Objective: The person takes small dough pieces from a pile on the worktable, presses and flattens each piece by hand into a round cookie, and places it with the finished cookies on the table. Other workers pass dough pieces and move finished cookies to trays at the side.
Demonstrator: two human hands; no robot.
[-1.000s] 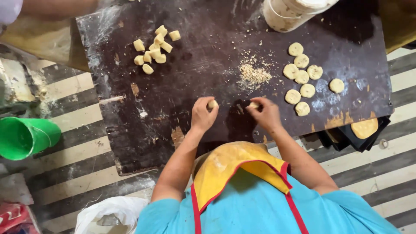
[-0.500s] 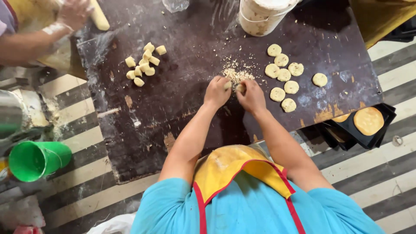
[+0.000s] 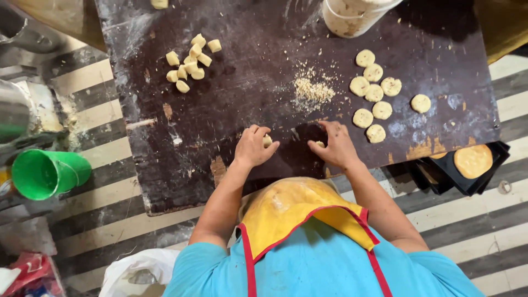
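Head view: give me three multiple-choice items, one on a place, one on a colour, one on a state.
1. Where does the crumb pile lie on the board?
A) at the left edge
B) between the cut dough pieces and the flat discs
C) on the floor

2. What colour is the cup lying on its side?
A) red
B) blue
C) green

3. How is the left hand?
A) flat and empty
B) curled on a small dough piece
C) raised high off the board

Answers: 1 B, the pile sits mid-board between the two groups; 2 C, the cup is plainly green; 3 B, the fingers wrap the piece low on the board.
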